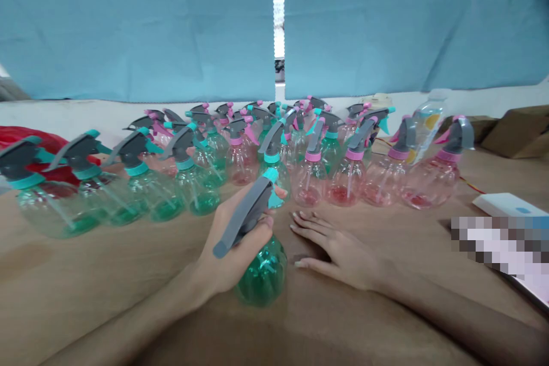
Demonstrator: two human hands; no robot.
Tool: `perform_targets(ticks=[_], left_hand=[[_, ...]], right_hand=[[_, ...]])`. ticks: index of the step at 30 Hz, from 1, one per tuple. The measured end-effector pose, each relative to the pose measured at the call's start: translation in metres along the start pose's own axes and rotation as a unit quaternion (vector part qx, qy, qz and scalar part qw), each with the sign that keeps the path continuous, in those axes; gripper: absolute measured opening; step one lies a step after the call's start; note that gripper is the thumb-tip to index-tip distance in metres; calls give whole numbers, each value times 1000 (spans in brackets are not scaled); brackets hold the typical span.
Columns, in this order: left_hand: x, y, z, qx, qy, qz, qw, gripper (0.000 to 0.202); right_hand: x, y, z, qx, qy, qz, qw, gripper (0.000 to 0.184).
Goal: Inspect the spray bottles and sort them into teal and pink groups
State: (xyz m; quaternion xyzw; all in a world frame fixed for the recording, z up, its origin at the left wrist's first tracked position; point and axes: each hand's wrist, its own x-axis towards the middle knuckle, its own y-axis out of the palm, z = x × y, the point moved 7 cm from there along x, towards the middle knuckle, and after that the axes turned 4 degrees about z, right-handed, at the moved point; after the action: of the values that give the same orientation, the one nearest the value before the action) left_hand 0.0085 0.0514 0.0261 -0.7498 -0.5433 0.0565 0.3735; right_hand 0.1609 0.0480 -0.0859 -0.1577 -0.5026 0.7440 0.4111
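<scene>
Our left forearm lies nearest us, and its left hand is curled around the neck of a green spray bottle. We probably grip there because the narrow neck is easier to hold than the round, slick body. That bottle sits in front of us, between our two hands, above or on the tabletop — we can't tell whether its base touches. Its long axis looks close to upright, while its grey head slants, rear end toward us, turquoise nozzle pointing away and slightly right.

Just right of the held bottle, our right hand holds nothing, palm down with fingers spread, perhaps for steadiness. Beyond the held bottle stand many more sprayers: in the front row, green bottles to its left and pink bottles to its right — seemingly grouped by colour — with colours mixed farther back. Well to its right lies a white box.
</scene>
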Motion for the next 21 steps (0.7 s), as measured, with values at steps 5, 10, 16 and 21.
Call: perform_targets(ticks=[5, 10, 16, 21], left_hand=[[1, 3, 3, -35, -15, -6, 999, 26], [1, 2, 5, -36, -11, -7, 999, 33], [-1, 5, 7, -57, -16, 11, 998, 36], [0, 5, 5, -57, -12, 9, 998, 34]], right_hand=[[0, 1, 0, -14, -1, 0, 1000, 60], [0, 1, 1, -26, 2, 4, 1000, 59], [0, 1, 1, -28, 9, 10, 1000, 59], [0, 0, 0, -18, 5, -2, 1000, 57]])
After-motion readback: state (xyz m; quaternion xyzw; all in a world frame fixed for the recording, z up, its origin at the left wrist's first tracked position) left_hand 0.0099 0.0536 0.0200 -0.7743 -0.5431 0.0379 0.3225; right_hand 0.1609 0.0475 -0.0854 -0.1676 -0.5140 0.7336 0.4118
